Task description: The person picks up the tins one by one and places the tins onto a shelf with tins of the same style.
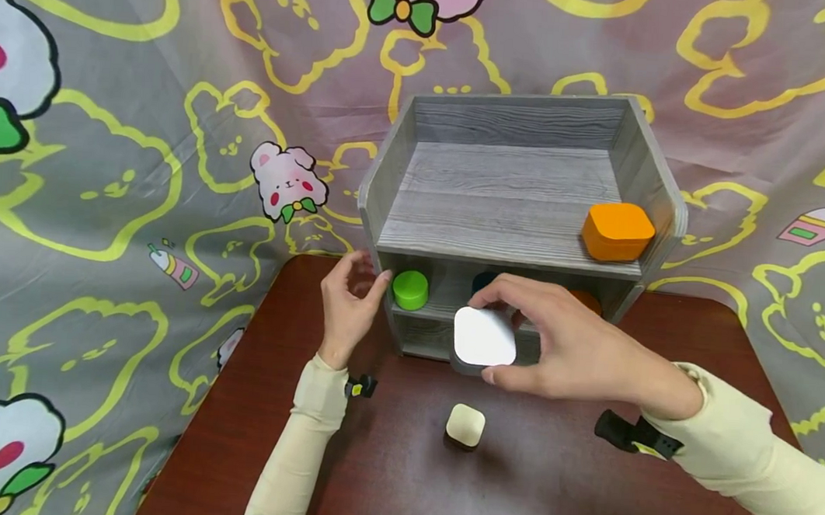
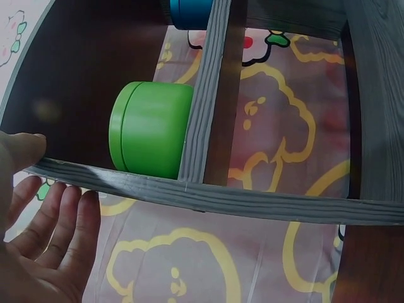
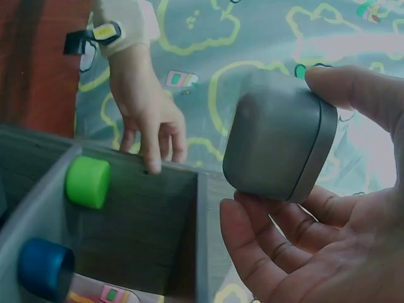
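Note:
My right hand [image 1: 562, 343] holds a rounded-square tin [image 1: 484, 339] between thumb and fingers, in front of the shelf. Its top looks bright white in the head view; the right wrist view shows a grey body [image 3: 274, 136] with a lid seam. At the left side panel of the grey wooden shelf [image 1: 506, 200], my left hand [image 1: 350, 305] grips the edge, thumb inside and fingers outside. Close to that thumb, a green round tin [image 1: 411, 290] stands in the middle compartment. A blue round tin [image 3: 45, 268] is further along, partly hidden by my right hand in the head view.
An orange rounded-square tin [image 1: 618, 232] sits on the upper shelf at right. Below it, another orange thing [image 1: 585, 301] is mostly hidden. A small cream-topped tin [image 1: 465, 426] stands on the brown table [image 1: 387, 474]. Patterned cloth [image 1: 134, 220] hangs behind and at the sides.

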`<state>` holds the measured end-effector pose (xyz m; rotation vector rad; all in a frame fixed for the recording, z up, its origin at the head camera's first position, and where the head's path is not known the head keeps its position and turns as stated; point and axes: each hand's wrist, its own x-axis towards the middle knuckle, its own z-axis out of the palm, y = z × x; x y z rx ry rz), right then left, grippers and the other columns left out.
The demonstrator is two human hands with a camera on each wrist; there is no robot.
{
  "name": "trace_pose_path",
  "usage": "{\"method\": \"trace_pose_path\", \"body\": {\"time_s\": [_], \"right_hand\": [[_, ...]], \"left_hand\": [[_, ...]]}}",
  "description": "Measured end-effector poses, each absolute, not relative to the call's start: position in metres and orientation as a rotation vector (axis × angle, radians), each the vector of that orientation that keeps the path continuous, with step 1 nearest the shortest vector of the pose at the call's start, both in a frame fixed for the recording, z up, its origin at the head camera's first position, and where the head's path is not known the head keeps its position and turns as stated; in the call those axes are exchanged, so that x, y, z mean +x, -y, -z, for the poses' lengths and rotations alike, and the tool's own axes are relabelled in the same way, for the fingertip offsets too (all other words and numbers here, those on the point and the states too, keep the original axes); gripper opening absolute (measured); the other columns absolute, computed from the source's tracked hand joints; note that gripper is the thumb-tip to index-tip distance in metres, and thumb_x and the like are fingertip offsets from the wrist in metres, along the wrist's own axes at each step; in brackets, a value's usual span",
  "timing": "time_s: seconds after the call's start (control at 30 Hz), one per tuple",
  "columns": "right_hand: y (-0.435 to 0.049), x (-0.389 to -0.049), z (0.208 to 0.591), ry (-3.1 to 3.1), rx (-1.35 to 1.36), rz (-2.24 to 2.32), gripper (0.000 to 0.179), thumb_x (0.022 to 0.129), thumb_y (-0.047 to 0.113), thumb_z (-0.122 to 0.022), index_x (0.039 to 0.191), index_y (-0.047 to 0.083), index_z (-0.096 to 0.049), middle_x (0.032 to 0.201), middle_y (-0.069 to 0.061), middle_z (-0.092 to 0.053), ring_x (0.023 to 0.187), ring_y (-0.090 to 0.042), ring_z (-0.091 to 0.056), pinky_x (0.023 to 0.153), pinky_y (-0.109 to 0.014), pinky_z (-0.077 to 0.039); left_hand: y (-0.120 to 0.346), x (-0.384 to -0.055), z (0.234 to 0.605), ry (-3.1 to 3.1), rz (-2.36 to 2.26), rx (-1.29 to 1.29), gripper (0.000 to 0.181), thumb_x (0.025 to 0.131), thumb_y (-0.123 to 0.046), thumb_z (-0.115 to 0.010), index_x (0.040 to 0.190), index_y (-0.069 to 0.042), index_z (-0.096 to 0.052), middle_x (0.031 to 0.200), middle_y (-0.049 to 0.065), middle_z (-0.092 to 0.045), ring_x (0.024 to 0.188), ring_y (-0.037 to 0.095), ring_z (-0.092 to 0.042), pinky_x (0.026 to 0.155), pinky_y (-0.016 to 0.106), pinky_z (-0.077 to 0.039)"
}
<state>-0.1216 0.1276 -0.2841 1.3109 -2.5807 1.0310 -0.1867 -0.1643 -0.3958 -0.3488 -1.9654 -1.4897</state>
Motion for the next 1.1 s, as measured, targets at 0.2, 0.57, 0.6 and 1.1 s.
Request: {"method": "trace_pose_path", "body": {"time_s": [0.2, 0.57, 0.6, 1.1], "right_hand": [[-0.127, -0.133, 0.260, 2.616, 1.217, -1.010, 0.053, 0.076, 0.018, -0.090, 0.122, 0.017, -0.065, 0.111, 0.009, -0.069, 0.092, -0.006, -0.060, 0.081, -0.024, -0.052], [-0.123, -0.166, 0.219, 2.722, 1.100, -1.104, 0.049, 0.077, 0.011, -0.087, 0.121, 0.008, -0.066, 0.114, -0.006, -0.072, 0.099, -0.018, -0.062, 0.081, -0.024, -0.056], [-0.122, -0.169, 0.217, 2.738, 1.085, -1.115, 0.050, 0.077, 0.011, -0.088, 0.122, 0.007, -0.065, 0.114, -0.008, -0.071, 0.100, -0.019, -0.062, 0.081, -0.024, -0.056], [-0.119, -0.217, 0.197, 3.036, 0.945, -0.774, 0.057, 0.082, 0.023, -0.084, 0.131, 0.007, -0.059, 0.124, -0.016, -0.066, 0.110, -0.029, -0.060, 0.091, -0.044, -0.052]], "left_hand": [[0.164, -0.186, 0.395, 1.969, 1.510, -0.348, 0.026, 0.088, 0.005, -0.077, 0.110, 0.012, -0.065, 0.096, 0.030, -0.068, 0.083, 0.022, -0.068, 0.073, 0.015, -0.057], [0.165, -0.187, 0.396, 1.977, 1.500, -0.351, 0.026, 0.089, 0.004, -0.077, 0.111, 0.011, -0.066, 0.097, 0.029, -0.069, 0.084, 0.023, -0.068, 0.073, 0.015, -0.058], [0.165, -0.187, 0.396, 1.975, 1.498, -0.353, 0.026, 0.089, 0.004, -0.077, 0.111, 0.011, -0.066, 0.097, 0.029, -0.069, 0.084, 0.024, -0.068, 0.073, 0.015, -0.058], [0.171, -0.202, 0.414, 1.993, 1.492, -0.330, 0.028, 0.087, 0.006, -0.078, 0.112, 0.011, -0.066, 0.097, 0.030, -0.069, 0.083, 0.031, -0.069, 0.073, 0.014, -0.057]]}}
